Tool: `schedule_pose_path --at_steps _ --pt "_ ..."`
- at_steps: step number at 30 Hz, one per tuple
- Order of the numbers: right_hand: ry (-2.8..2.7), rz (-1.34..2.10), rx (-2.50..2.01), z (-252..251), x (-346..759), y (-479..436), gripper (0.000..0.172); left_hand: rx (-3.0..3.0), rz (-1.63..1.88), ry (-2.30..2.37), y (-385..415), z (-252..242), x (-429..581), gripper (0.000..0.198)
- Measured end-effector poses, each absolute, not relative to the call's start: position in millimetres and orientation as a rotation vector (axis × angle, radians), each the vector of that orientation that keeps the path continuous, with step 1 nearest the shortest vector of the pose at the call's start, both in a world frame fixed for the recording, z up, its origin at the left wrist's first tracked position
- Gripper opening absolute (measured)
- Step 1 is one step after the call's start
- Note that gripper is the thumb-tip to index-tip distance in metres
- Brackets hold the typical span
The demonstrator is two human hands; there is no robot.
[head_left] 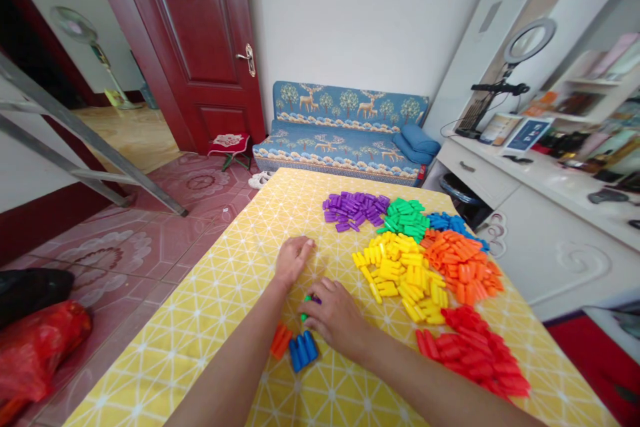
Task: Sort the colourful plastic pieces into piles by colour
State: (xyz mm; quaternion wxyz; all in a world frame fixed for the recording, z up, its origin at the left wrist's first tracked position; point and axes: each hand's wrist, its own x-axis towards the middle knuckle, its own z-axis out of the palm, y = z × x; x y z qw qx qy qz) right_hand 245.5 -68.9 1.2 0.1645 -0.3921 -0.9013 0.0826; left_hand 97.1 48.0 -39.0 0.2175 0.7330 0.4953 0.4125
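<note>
My left hand (294, 259) rests on the yellow patterned tablecloth, its fingers curled and their inner side hidden. To its right and nearer me, my right hand (336, 317) is bent over small plastic pieces; a green piece (304, 316) and a purple one (316, 299) peek out at its fingertips. Just below the fingers lie blue round-ended pieces (303, 351) side by side. Beside these, partly behind my left forearm, are some orange pieces (281, 340).
Loose pieces lie in heaps at the right: purple (353, 209), green (406, 219), blue (449, 221), orange (463, 263), yellow (407, 273) and red (480, 353). Beyond the table (220, 280) stands a blue sofa (340, 137); a white cabinet (560, 227) is at the right.
</note>
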Motion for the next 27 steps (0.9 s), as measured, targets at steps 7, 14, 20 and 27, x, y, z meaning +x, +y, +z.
schedule_pose_path --at_steps 7,14,20,27 --pt "-2.172 0.285 -1.324 22.4 305.7 -11.7 0.025 2.027 1.132 1.375 49.4 -39.3 96.9 0.047" --pt "-1.698 -0.173 -2.099 47.4 429.3 82.1 0.034 2.038 1.145 1.357 51.0 -40.6 96.0 0.046" --pt "-1.538 -0.105 -2.344 42.8 471.0 112.6 0.035 2.039 1.137 1.372 51.0 -39.4 96.8 0.048" --pt "-1.472 -0.156 -2.195 43.6 455.8 103.3 0.035 2.036 1.151 1.365 50.1 -37.9 97.1 0.047"
